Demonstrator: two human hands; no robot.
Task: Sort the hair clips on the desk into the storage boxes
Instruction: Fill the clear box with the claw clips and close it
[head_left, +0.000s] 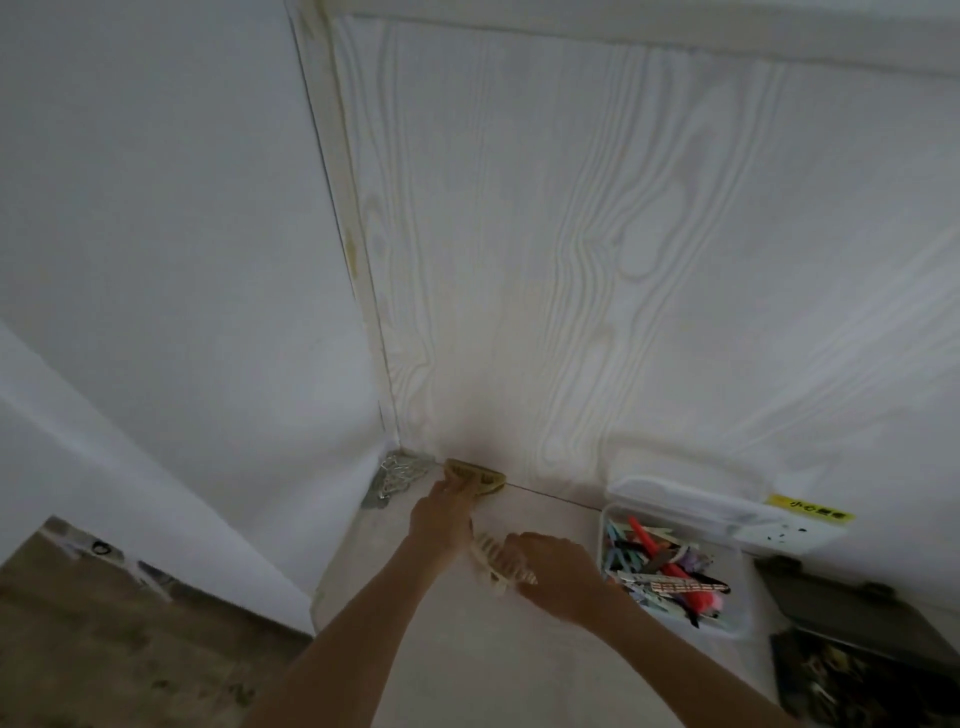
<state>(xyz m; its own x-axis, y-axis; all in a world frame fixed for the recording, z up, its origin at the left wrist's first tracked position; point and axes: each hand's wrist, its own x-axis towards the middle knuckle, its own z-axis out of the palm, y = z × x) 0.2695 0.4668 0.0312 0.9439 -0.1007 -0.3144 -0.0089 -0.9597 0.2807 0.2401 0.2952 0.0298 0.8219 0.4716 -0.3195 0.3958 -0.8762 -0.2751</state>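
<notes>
My left hand (441, 517) reaches to the back of the white desk (467, 665) and its fingers curl on an olive-yellow claw clip (480, 477) lying against the wall. My right hand (556, 574) is just right of it and grips a cream claw clip (493, 558) with long teeth, low over the desk. A clear storage box (618, 499) with its lid up stands to the right, holding several coloured flat hair clips (665, 566).
A pile of silver metal clips (397, 475) lies in the desk's back left corner. A black storage box (852, 618) with dark clips sits at the far right. A white socket with a yellow label (810, 517) is on the wall. Floor shows at the lower left.
</notes>
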